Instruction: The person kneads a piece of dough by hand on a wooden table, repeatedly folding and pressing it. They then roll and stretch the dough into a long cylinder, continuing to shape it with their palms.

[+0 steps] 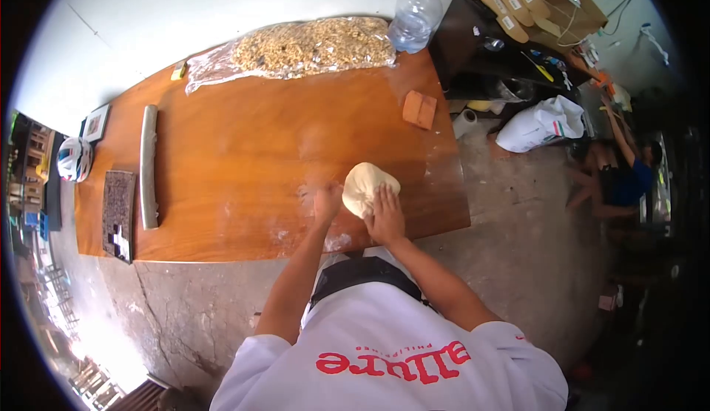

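A round, pale lump of dough [359,186] rests on the brown wooden table [251,137] close to its front edge, with a crease gathered on its top. My right hand [386,217] lies on the dough's near right side, fingers stretched out flat over it. Just left of the dough is my left hand [326,202], its fingers curled in and nothing showing in them. Smears of white flour mark the wood around both hands.
Along the back edge lie a clear plastic bag of brownish flakes [310,47] and a large water bottle [416,15]. An orange block [419,110] sits at right; a long grey roll [149,167] and a dark patterned slab [118,215] at left. A person [621,167] is at far right.
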The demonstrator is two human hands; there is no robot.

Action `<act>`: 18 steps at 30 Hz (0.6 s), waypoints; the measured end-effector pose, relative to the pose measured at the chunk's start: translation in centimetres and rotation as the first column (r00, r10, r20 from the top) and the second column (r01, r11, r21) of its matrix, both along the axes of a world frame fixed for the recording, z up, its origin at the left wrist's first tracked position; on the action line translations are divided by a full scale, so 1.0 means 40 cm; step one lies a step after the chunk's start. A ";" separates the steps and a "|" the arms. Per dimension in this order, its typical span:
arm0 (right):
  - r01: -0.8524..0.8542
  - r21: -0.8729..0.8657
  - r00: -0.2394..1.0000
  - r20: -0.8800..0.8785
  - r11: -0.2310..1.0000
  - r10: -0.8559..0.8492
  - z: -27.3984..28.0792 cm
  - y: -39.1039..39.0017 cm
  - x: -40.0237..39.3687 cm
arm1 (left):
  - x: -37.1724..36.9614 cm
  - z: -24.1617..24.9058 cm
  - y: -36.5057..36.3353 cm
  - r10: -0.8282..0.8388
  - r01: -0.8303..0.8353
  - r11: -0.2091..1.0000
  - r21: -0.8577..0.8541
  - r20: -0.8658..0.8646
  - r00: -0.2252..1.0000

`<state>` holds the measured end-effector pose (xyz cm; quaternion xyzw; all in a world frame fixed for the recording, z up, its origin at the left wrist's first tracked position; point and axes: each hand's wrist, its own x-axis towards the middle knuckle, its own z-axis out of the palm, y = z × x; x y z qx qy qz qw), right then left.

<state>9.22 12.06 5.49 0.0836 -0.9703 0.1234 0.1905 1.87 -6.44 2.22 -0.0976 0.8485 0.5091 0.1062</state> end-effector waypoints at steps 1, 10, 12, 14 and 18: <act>-0.046 0.005 0.994 0.096 0.999 0.045 0.000 0.000 -0.001 | -0.025 -0.008 0.021 -0.012 0.012 1.000 0.009 -0.002 1.000; 0.424 -0.437 0.851 0.491 0.793 -0.185 0.140 0.075 -0.442 | -0.262 0.034 0.192 -0.361 0.355 0.932 -0.067 -0.130 0.923; 0.316 -0.444 0.937 0.284 0.839 -0.203 -0.017 0.026 -0.384 | -0.204 -0.021 0.206 -0.292 0.277 0.951 -0.138 -0.098 0.951; 0.201 -0.218 0.978 0.099 0.955 -0.184 -0.083 -0.001 -0.271 | -0.138 0.011 0.181 -0.292 0.283 0.942 -0.180 -0.020 0.956; 0.078 -0.338 0.984 0.178 0.938 -0.018 0.033 -0.009 -0.054 | 0.091 0.107 0.133 -0.362 0.289 0.931 -0.222 -0.476 0.801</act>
